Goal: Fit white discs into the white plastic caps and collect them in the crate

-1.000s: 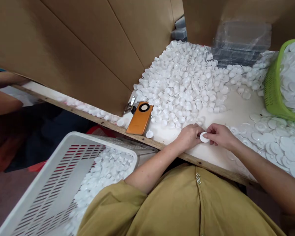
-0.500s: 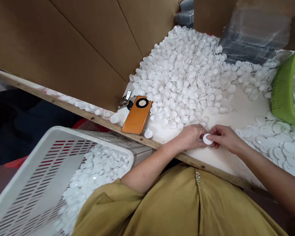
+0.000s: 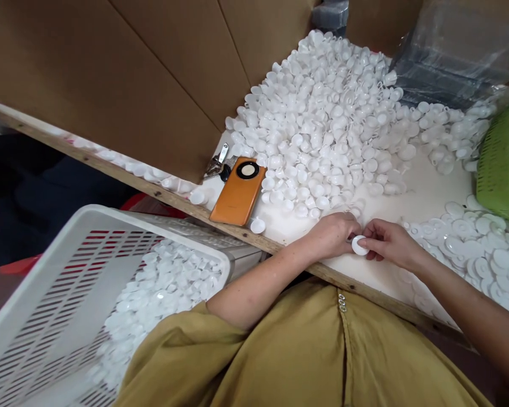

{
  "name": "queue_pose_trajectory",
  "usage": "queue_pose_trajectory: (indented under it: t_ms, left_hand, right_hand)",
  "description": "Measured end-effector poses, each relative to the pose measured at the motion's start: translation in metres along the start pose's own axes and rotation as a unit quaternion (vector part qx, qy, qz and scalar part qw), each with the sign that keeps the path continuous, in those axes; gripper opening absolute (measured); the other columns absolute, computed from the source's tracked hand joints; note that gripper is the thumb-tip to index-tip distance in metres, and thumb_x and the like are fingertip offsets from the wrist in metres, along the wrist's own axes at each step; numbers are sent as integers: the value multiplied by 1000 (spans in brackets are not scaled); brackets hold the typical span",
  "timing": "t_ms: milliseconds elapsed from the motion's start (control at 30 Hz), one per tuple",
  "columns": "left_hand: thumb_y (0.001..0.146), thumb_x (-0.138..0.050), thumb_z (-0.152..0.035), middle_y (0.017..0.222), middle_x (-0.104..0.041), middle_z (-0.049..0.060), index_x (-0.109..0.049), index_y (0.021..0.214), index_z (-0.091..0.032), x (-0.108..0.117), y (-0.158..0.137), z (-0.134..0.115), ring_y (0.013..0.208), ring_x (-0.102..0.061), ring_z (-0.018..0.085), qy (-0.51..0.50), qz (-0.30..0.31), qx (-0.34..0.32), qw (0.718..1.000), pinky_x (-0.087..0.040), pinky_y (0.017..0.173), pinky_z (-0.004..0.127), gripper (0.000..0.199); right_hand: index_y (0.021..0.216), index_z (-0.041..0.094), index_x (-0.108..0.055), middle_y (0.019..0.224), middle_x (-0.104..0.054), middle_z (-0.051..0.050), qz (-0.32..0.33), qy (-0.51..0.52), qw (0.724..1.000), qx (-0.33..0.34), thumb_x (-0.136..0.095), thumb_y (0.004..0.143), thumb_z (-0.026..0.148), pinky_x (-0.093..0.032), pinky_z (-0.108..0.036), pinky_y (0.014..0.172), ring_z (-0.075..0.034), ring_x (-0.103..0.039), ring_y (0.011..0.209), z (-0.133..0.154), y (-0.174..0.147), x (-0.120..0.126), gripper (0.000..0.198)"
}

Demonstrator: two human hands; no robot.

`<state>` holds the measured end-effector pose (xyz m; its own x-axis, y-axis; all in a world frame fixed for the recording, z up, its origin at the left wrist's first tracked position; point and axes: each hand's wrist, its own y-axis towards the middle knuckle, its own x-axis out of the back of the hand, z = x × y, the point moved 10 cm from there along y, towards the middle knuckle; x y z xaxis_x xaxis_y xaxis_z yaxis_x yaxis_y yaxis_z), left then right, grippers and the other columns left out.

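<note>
Close to the table's front edge my two hands meet. My right hand (image 3: 388, 244) pinches a small round white disc (image 3: 358, 245) between thumb and fingers, its flat face toward me. My left hand (image 3: 336, 233) is closed against the disc's left side; its curled fingers hide whatever they hold. Beyond the hands lies a large heap of small white cups (image 3: 314, 130), some with handles showing. To the right of my right hand spreads a layer of flat white discs (image 3: 479, 249) like tiny saucers.
An orange phone (image 3: 237, 192) lies left of the heap, with keys (image 3: 217, 161) behind it and a single cup (image 3: 258, 225) beside it. A white slatted basket (image 3: 89, 212) holding white pieces stands below left. A green basket (image 3: 498, 164) is at right; cardboard (image 3: 110, 85) walls the left.
The camera view has shifted slightly. Both hands stay together at the table edge, the white disc still pinched in my right hand; its tilt differs slightly.
</note>
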<state>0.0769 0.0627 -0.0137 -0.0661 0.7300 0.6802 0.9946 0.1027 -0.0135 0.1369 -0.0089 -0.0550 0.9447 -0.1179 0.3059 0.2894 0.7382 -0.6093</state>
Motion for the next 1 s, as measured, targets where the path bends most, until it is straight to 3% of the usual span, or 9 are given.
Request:
queue_pose_trajectory:
  t_ms: [200, 367, 567, 667, 733, 800, 867, 933, 1000]
  left_hand:
    - [68, -77, -42, 88, -62, 5, -64, 91, -16, 2, -3, -7, 86, -57, 19, -6, 40, -18, 999, -42, 73, 26, 37]
    - [71, -74, -41, 83, -64, 2, -63, 87, -17, 0, 5, 3, 80, -59, 19, 34, 55, 69, 996, -40, 66, 26, 31]
    - [68, -73, -41, 83, -64, 1, -62, 86, -19, -7, 17, 3, 74, -59, 19, 90, 135, 95, 982, -35, 56, 26, 30]
    - [68, -73, -40, 78, -62, 0, -60, 82, -20, -10, 18, 2, 70, -58, 17, 91, 141, 108, 980, -33, 55, 25, 28]
    - [68, -72, -35, 78, -61, -1, -59, 84, -20, -8, 15, -1, 69, -56, 16, 61, 113, 115, 985, -35, 57, 24, 26]
    - [69, -70, -29, 76, -59, -2, -57, 86, -20, 3, 2, -5, 68, -55, 14, 3, 73, 124, 990, -37, 59, 23, 23]
    - [70, -66, -27, 75, -57, -3, -56, 85, -20, 25, -27, -5, 67, -53, 12, -54, 36, 143, 988, -39, 60, 23, 19]
    - [72, -63, -31, 74, -58, -3, -57, 84, -20, 57, -75, 5, 67, -53, 12, -70, 9, 179, 981, -41, 62, 23, 17]
    - [73, -61, -39, 73, -60, -4, -60, 84, -21, 95, -140, 28, 66, -55, 14, -31, -15, 246, 969, -42, 61, 24, 21]
  right_hand:
    - [77, 21, -51, 59, -63, 2, -12, -12, 1000, -4, -67, 75, 37, -46, -21, 43, -15, -64, 51, 4, -1, 1, 23]
    - [76, 21, -49, 53, -62, 3, 1, 1, 999, -33, -68, 76, 32, -44, -19, 40, -14, -63, 46, 2, 2, 0, 23]
    - [79, 21, -47, 51, -60, 4, 7, 1, 997, -73, -70, 72, 21, -40, -20, 37, -14, -59, 40, 0, 7, 1, 24]
    - [78, 22, -46, 53, -60, 5, -4, -17, 999, -51, -67, 75, 20, -40, -21, 39, -14, -60, 42, 5, 4, 0, 21]
    - [78, 22, -47, 55, -60, 5, -9, -55, 998, -1, -65, 77, 24, -42, -22, 44, -14, -60, 45, 14, -1, 2, 17]
    - [80, 22, -51, 60, -61, 4, -42, -120, 989, 70, -62, 81, 31, -43, -24, 51, -14, -61, 51, 27, -10, 13, 14]
    - [85, 22, -56, 70, -63, 1, -130, -205, 960, 136, -60, 83, 36, -44, -27, 59, -15, -61, 60, 38, -22, 39, 14]
    - [91, 21, -60, 84, -63, -4, -234, -287, 914, 166, -62, 82, 37, -44, -29, 63, -17, -61, 68, 41, -35, 69, 18]
    - [97, 20, -62, 96, -60, -8, -281, -346, 881, 160, -64, 80, 40, -44, -31, 63, -19, -60, 71, 34, -38, 91, 27]
